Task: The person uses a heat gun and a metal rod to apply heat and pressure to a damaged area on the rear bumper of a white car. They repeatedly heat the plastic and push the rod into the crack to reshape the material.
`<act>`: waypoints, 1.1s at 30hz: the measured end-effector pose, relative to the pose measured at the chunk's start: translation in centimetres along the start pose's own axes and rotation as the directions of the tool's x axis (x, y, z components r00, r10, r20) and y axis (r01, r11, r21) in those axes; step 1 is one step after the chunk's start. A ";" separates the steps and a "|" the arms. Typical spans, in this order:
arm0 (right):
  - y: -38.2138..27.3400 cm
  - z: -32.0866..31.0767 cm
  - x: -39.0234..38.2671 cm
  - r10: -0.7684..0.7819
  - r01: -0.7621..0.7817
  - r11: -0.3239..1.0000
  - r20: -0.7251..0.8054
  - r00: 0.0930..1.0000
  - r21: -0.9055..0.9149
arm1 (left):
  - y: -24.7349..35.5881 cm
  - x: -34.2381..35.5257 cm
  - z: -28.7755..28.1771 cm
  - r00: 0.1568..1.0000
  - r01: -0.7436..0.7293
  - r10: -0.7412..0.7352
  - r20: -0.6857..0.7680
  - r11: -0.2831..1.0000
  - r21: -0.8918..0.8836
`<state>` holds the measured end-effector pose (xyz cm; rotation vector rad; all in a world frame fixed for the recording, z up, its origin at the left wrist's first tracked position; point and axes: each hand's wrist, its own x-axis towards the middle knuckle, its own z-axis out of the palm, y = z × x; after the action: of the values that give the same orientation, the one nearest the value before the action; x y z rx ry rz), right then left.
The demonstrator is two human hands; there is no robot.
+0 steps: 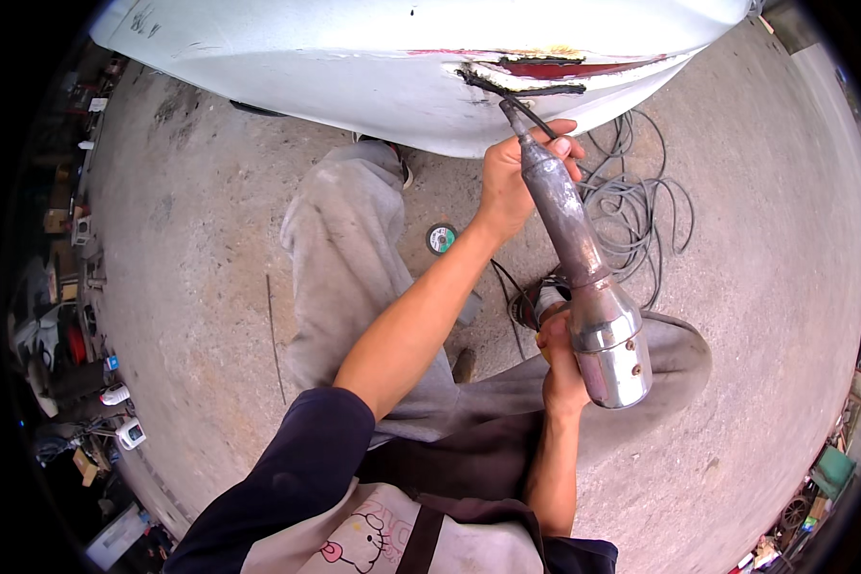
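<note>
A white car bumper (287,86) fills the top of the view, with a torn, red-edged crack (584,71) on its right part. Rough black seams run along the damage. My left hand (512,187) pinches a thin black plastic rod (537,121) whose far end meets the lower black seam. My right hand (561,368) is wrapped round the grip of a metal hot-air gun (569,215), its fingers partly hidden behind the shiny barrel. The gun's narrow nozzle points up at the bumper, close beside the rod. Part of my left hand is behind the gun's tube.
Coiled grey cable (631,191) lies on the concrete floor (201,249) to the right. A round abrasive disc (441,238) rests between my legs, and a thin dark rod (275,335) lies to the left. Cluttered goods line the far left, including a white bottle (130,434).
</note>
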<state>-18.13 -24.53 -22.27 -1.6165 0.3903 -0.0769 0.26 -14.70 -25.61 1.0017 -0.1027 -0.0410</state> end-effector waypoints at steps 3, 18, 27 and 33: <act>-0.2 0.3 0.3 0.007 -0.008 0.999 0.007 1.000 0.054 | 0.0 0.0 0.0 1.000 0.008 -0.008 0.008 1.000 -0.009; 0.2 1.6 1.0 -0.157 0.160 0.986 -0.067 0.985 0.040 | 0.3 -0.3 -0.6 1.000 0.012 -0.011 -0.007 0.999 0.041; 0.0 2.2 0.8 -0.176 0.177 0.984 -0.076 0.981 0.001 | 0.3 -1.0 -1.1 0.999 0.025 -0.033 0.035 0.980 0.198; 1.2 2.3 1.3 -0.187 0.187 0.982 -0.079 0.979 -0.003 | -0.9 -2.9 -2.0 0.988 0.116 -0.147 0.056 0.923 0.367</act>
<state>-16.54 -22.73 -23.94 -1.6465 0.2972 -0.2852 -2.39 -13.24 -27.62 1.3776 -0.1208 -0.1927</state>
